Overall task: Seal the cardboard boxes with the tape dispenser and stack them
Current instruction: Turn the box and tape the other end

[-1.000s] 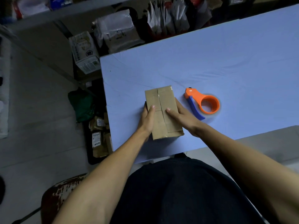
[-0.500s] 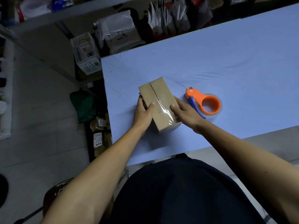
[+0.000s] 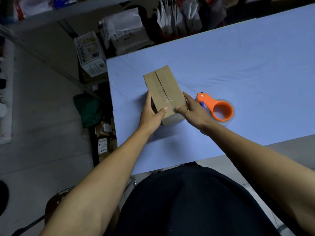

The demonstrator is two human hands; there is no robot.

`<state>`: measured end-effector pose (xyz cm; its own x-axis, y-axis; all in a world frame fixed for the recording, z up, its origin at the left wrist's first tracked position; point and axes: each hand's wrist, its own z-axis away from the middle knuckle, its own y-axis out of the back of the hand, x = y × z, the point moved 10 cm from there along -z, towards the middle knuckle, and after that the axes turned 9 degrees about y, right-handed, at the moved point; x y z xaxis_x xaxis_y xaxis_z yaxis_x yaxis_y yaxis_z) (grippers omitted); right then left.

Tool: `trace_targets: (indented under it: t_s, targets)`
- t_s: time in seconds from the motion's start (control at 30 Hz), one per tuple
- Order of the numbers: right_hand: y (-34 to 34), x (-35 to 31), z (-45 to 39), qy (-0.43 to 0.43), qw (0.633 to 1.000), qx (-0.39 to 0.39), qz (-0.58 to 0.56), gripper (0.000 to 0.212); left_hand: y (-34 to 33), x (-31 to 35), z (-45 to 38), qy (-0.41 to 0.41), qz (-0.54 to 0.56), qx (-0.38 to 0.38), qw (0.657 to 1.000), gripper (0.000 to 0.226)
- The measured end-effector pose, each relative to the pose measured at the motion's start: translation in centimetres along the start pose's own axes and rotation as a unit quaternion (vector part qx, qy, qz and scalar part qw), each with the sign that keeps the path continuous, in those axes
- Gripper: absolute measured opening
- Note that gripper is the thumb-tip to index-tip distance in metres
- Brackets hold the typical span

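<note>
As both hands grasp the taped cardboard box (image 3: 163,92), left hand (image 3: 150,114) on one side, right hand (image 3: 194,111) opposite, orange tape dispenser (image 3: 215,106) just beyond the right hand, blue tabletop (image 3: 247,65).

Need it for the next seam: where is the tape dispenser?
In the head view, the tape dispenser lies on the blue table, right of the cardboard box, beside the right hand.
</note>
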<state>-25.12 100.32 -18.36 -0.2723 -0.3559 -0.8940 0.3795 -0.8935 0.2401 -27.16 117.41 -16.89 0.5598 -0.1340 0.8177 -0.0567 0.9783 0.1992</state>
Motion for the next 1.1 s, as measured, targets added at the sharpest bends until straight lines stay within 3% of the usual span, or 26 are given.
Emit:
trace_targets:
  t_s: [0.07,0.2,0.27,0.47,0.53,0.6,0.7,0.77,0.87,0.97,1.03,1.1]
  targets:
    - [-0.1,0.0,0.0,0.004,1.0,-0.015,-0.008,0.082,-0.2,1.1,0.4,-0.007,-0.05,0.007,0.999,0.082]
    - [0.9,-0.9,-0.9,0.019,0.999,-0.009,-0.032,0.053,-0.3,2.5,1.5,-0.036,-0.193,0.046,0.979,0.064]
    - [2.1,-1.5,-1.2,0.03,0.999,0.016,-0.016,0.06,-0.1,2.5,1.8,-0.049,-0.259,0.056,0.963,0.062]
    - [6.1,-2.4,-0.8,0.012,0.981,0.165,0.098,0.058,-0.2,3.8,0.5,-0.147,-0.52,0.022,0.841,0.068]
    - [5.8,-2.1,-0.6,-0.016,0.982,0.172,0.071,0.048,-0.4,4.5,0.4,-0.2,-0.528,0.025,0.825,0.061]
    - [5.3,-2.2,-0.6,-0.015,0.983,0.16,0.085,0.039,-0.5,6.0,0.9,-0.306,-0.527,0.088,0.788,0.047]
    - [5.5,-3.1,-0.3,0.005,0.978,0.165,0.131,0.048,-1.1,7.0,1.6,-0.37,-0.567,0.17,0.716,0.038]
    - [5.6,-3.0,-0.2,-0.002,0.978,0.176,0.11,0.055,-2.2,7.7,2.5,-0.394,-0.571,0.171,0.7,0.035]
    - [5.0,-3.0,-0.2,0.012,0.983,0.166,0.08,0.042,-3.2,8.2,3.4,-0.42,-0.538,0.135,0.718,0.039]
    - [4.7,-4.0,-0.5,0.059,0.985,0.139,0.089,0.031,-1.3,9.7,2.4,-0.387,-0.471,0.138,0.78,0.031]
    - [4.4,-4.8,-0.8,0.07,0.987,0.108,0.095,0.033,0.2,10.2,0.5,-0.291,-0.449,0.118,0.837,0.03]
    - [4.0,-5.6,-1.3,0.078,0.989,0.068,0.104,0.035,0.6,8.5,-1.9,-0.153,-0.434,0.04,0.887,0.053]
